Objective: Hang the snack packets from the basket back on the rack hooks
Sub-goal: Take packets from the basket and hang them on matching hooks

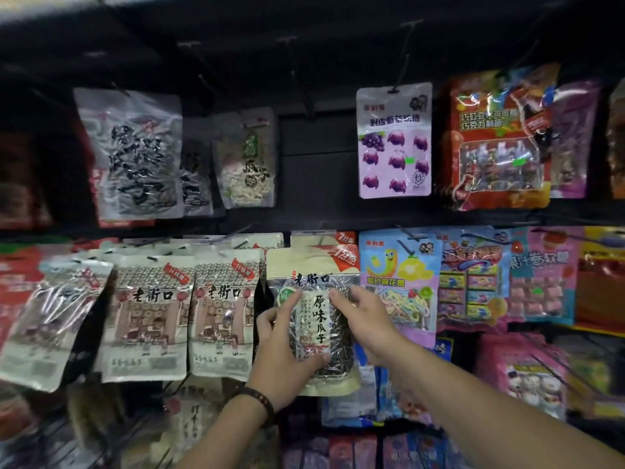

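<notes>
Seed packet (313,319) sits mid-row at the rack front, betw. the beige packets (223,309) on its left & a blue marshmallow packet (399,282) on its right. Left hand (284,353) grips its lower left edge, fingers (289,301) curled round it, thumb on the front. Right hand (365,323) pinches its upper right side. Can't tell if its top is on a hook. Beaded bracelet (260,401) on the left wrist.

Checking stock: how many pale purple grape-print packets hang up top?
1: the pale purple grape-print packet hangs top row, left of the red windowed packet; more may hide behind it.
</notes>
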The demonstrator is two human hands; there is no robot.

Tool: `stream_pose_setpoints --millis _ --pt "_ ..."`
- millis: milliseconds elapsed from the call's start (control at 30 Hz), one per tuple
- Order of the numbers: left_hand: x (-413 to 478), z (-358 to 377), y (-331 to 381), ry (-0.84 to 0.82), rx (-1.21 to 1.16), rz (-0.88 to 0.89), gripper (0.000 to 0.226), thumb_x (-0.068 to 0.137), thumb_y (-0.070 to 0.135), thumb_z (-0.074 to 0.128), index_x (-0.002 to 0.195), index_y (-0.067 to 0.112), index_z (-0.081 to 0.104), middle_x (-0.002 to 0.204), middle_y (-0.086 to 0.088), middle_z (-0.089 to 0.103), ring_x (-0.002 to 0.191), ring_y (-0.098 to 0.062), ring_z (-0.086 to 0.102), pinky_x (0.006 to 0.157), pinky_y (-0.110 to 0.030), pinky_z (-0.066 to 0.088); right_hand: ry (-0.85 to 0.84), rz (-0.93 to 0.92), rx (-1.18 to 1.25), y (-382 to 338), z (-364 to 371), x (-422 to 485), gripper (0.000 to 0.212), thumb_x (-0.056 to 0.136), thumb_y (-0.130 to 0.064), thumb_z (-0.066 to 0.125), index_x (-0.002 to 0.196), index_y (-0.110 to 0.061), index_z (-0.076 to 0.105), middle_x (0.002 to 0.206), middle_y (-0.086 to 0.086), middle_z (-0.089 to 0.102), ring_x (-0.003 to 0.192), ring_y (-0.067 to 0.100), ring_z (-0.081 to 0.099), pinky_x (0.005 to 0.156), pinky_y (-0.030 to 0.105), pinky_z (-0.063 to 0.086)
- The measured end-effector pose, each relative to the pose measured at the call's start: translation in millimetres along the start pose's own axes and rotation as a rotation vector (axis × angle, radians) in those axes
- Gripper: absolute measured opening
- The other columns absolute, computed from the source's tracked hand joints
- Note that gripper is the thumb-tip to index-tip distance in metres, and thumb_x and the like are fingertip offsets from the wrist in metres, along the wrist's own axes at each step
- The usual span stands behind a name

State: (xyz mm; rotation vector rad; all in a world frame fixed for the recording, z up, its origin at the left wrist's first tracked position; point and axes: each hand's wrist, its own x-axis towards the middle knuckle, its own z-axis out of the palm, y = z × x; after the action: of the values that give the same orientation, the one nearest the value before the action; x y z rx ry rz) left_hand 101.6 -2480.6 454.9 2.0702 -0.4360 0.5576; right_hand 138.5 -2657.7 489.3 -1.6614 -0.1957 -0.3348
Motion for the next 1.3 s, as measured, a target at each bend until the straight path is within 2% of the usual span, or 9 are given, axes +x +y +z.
stream_pose_setpoints --millis 133,333,433,600,767,1033,1133,1233,1300 --pt "7 4 -2 -0.002 0.01 0.008 0.108 0.075 0.04 0.092 0.151 0.066 0.02 0.143 0.014 0.022 0.125 -0.007 0.043 0.102 -0.019 0.035 0.025 -0.014 0.014 3 -1 8 0.069 0.085 -0.065 0.071 0.103 0.001 0.062 0.103 0.023 0.074 0.101 0.043 0.073 0.094 0.066 0.056" --pt "12 9 -2 -0.002 0.009 -0.005 0.108 0.074 0.043 0.092 0.15 0.067 0.019 0.145 0.011 0.021 0.129 -0.011 0.044 0.107 -0.024 0.039 0.016 0.003 0.044 -2 -2 17 0.046 0.099 -0.042 0.07 0.101 0.003 0.065 0.098 0.019 0.078 0.095 0.037 0.076 0.09 0.055 0.059" --pt "15 8 1 0.026 0.007 0.013 0.108 0.073 0.041 0.094 0.15 0.067 0.023 0.144 0.013 0.023 0.128 -0.008 0.043 0.104 -0.021 0.037 0.037 0.007 0.077 -1 -3 22 0.053 0.098 -0.043 0.071 0.098 0.009 0.058 0.091 0.02 0.071 0.087 0.033 0.07 0.079 0.046 0.055" --pt "13 12 0 0.03 0.022 0.015 0.107 0.074 0.041 0.093 0.15 0.066 0.023 0.143 0.015 0.022 0.125 -0.006 0.043 0.1 -0.018 0.037 0.035 0.052 0.102 0 -4 21 0.044 0.1 -0.038 0.07 0.102 0.006 0.066 0.1 0.023 0.077 0.098 0.04 0.076 0.09 0.057 0.059" --pt "10 18 1 0.048 0.009 0.011 0.108 0.073 0.04 0.093 0.152 0.064 0.024 0.143 0.014 0.022 0.124 -0.005 0.043 0.101 -0.018 0.036 0.061 0.02 0.091 2 -3 19 0.067 0.086 -0.056 0.072 0.1 0.008 0.059 0.106 0.035 0.068 0.1 0.05 0.069 0.09 0.064 0.055" --pt "22 14 3 -0.003 0.006 -0.028 0.113 0.071 0.04 0.095 0.155 0.061 0.023 0.145 0.016 0.019 0.133 -0.007 0.035 0.112 -0.023 0.033 0.082 0.093 0.069 6 -6 30 0.045 0.099 -0.042 0.069 0.103 0.003 0.07 0.1 0.02 0.078 0.096 0.037 0.077 0.092 0.058 0.059" --pt "30 16 -1 -0.027 0.022 -0.045 0.114 0.073 0.038 0.094 0.157 0.059 0.02 0.148 0.013 0.018 0.133 -0.008 0.034 0.113 -0.023 0.033 0.075 0.128 0.042 7 -4 37 0.048 0.096 -0.051 0.068 0.108 -0.005 0.071 0.105 0.016 0.078 0.1 0.034 0.075 0.097 0.056 0.059" --pt "44 19 -7 -0.048 0.049 -0.074 0.119 0.072 0.034 0.095 0.159 0.057 0.016 0.151 0.006 0.018 0.125 -0.01 0.041 0.105 -0.02 0.037 0.045 0.145 -0.017 16 -4 50 0.068 0.08 -0.074 0.061 0.119 -0.019 0.07 0.113 0.0 0.077 0.107 0.023 0.073 0.101 0.052 0.057" --pt "52 22 -9 -0.063 0.057 -0.101 0.123 0.07 0.031 0.096 0.155 0.062 0.014 0.151 0.002 0.018 0.12 -0.015 0.048 0.104 -0.025 0.046 0.003 0.138 -0.116 19 -8 55 0.063 0.087 -0.072 0.058 0.119 -0.018 0.067 0.115 0.002 0.075 0.109 0.025 0.07 0.101 0.051 0.056"
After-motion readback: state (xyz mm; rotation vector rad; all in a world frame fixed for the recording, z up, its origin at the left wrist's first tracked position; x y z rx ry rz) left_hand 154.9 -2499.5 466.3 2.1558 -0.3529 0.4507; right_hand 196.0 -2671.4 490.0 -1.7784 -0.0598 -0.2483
